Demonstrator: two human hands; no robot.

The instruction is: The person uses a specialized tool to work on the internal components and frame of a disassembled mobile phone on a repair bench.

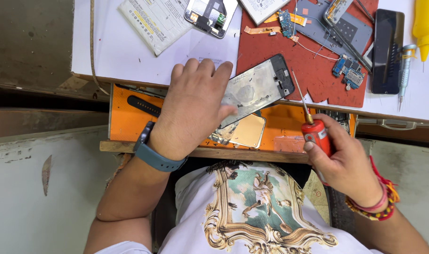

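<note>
My left hand (193,108) grips an opened phone frame (259,87), bare metal side up, and holds it tilted over the edge of the bench. My right hand (348,162) is closed around a screwdriver with a red handle (317,134). Its thin shaft points up and left, and the tip sits close to the frame's right end. A gold-coloured back panel (247,131) lies under the frame in the open orange drawer (280,124).
A red work mat (271,51) carries small blue circuit boards (348,70), flex cables and a grey phone chassis (351,28). A dark phone (387,49), a silver screwdriver (405,70), a yellow bottle (426,23), and a printed sheet (153,21) lie on the white bench.
</note>
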